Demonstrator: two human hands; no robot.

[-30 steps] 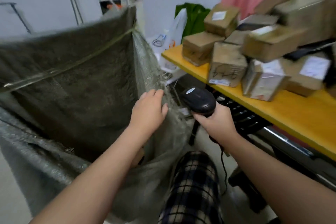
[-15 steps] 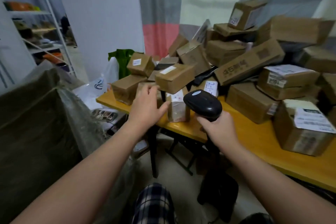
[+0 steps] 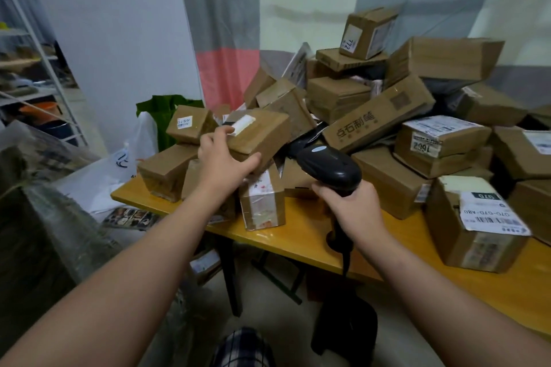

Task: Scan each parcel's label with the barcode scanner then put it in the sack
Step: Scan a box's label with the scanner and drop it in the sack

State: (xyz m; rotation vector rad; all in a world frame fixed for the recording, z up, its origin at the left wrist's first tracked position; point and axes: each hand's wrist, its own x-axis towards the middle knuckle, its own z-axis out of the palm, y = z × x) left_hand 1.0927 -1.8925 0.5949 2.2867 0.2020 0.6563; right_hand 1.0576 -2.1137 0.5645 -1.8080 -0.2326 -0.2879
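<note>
- Left hand [image 3: 222, 158] and right hand [image 3: 354, 208]: both bare, and the forearms are bare all the way to the lower corners of the view.
- Checked cloth [image 3: 243, 348] over a knee: dark squares crossed by pale lines.

Stacked parcels [image 3: 378, 122] crowd table [image 3: 304, 234]; front free.

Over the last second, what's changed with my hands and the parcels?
The left hand left the sack rim, swung right to the pile and now grips a parcel with a white label on top. The right hand still holds the barcode scanner; the rest of the pile looks undisturbed.
</note>
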